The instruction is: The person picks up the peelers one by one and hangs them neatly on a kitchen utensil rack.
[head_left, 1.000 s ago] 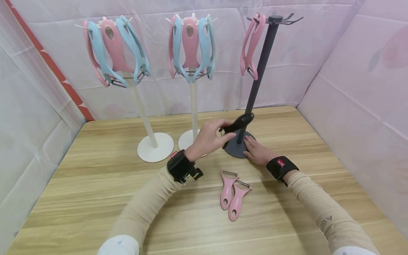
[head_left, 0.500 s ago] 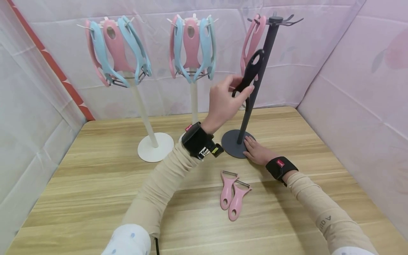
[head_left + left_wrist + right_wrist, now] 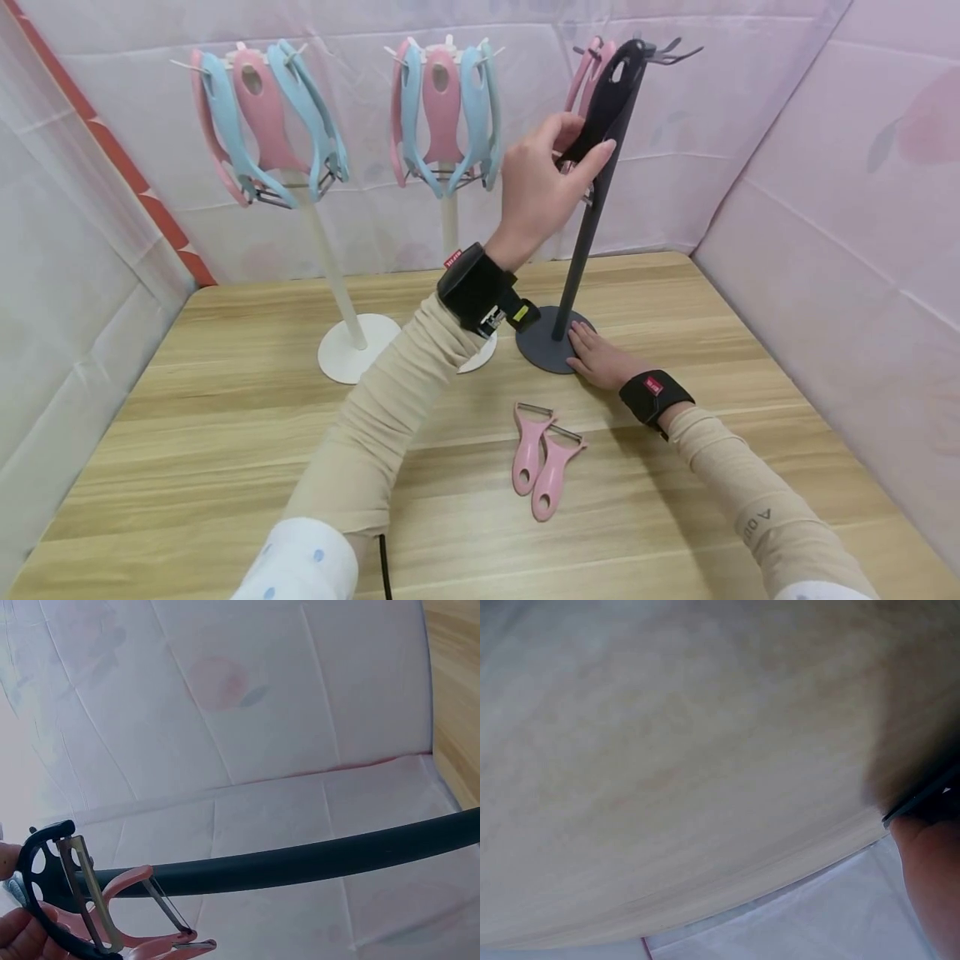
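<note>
My left hand (image 3: 543, 187) pinches a black peeler (image 3: 606, 104) near its blade end, handle up, at the top of the dark grey stand (image 3: 581, 250). The peeler's holed end overlaps the stand's hooks; whether it touches one, I cannot tell. In the left wrist view the black peeler's frame (image 3: 34, 877) and metal blade (image 3: 94, 892) face the camera, close to pink peelers (image 3: 135, 885). Those pink peelers hang on the same stand, partly behind my left hand. Down on the round grey base (image 3: 536, 346), my right hand (image 3: 600, 357) rests with its fingers extended.
Two pink peelers (image 3: 550, 479) lie overlapping on the wooden table (image 3: 450, 500). A left white stand (image 3: 330, 258) and a middle white stand (image 3: 450, 221) carry pink and blue peelers. Cloth walls (image 3: 847, 208) enclose the table at the back and sides.
My left hand has risen with the black peeler from near the grey base to the hooks, turning the handle upward. The right hand stays on the base.
</note>
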The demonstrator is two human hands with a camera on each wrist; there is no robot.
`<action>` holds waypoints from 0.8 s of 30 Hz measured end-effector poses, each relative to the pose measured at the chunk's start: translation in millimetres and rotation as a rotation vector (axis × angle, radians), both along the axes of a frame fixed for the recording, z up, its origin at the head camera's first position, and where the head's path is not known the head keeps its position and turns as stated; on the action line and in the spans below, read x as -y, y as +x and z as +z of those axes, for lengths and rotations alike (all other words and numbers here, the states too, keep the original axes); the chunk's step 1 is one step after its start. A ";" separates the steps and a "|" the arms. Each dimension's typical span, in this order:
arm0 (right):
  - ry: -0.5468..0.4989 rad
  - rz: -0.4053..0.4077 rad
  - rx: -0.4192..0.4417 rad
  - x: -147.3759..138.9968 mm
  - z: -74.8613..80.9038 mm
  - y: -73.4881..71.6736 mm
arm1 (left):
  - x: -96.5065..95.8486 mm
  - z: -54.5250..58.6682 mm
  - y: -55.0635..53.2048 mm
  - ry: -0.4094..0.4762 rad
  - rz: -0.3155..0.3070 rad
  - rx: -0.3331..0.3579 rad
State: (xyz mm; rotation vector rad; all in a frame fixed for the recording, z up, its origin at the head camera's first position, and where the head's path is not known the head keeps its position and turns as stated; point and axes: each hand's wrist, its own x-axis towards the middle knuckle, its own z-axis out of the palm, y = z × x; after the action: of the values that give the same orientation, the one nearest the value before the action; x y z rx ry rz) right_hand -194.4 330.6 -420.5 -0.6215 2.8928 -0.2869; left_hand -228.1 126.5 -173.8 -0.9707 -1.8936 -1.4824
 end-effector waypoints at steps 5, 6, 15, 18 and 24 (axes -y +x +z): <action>0.002 0.007 -0.017 1.8 0.9 1.9 | -4.3 7.8 -0.9 -0.076 0.024 0.099; 0.001 0.008 -0.023 2.3 1.7 2.5 | -5.2 7.8 -1.4 -0.082 0.030 0.104; 0.023 -0.004 0.006 5.7 7.9 3.2 | -8.1 0.5 -3.8 -0.089 0.065 0.081; 0.034 -0.003 0.008 4.8 8.4 2.5 | -6.3 -6.5 -2.5 -0.101 0.085 0.038; 0.037 0.004 -0.005 4.3 8.7 2.1 | 0.5 -31.0 -0.9 -0.086 0.130 -0.055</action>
State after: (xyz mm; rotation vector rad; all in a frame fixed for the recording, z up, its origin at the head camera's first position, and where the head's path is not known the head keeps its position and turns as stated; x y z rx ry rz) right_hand -192.4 326.4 -411.8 -0.6233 2.8943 -0.2304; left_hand -229.0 126.0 -204.7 -0.8988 -1.9560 -1.2964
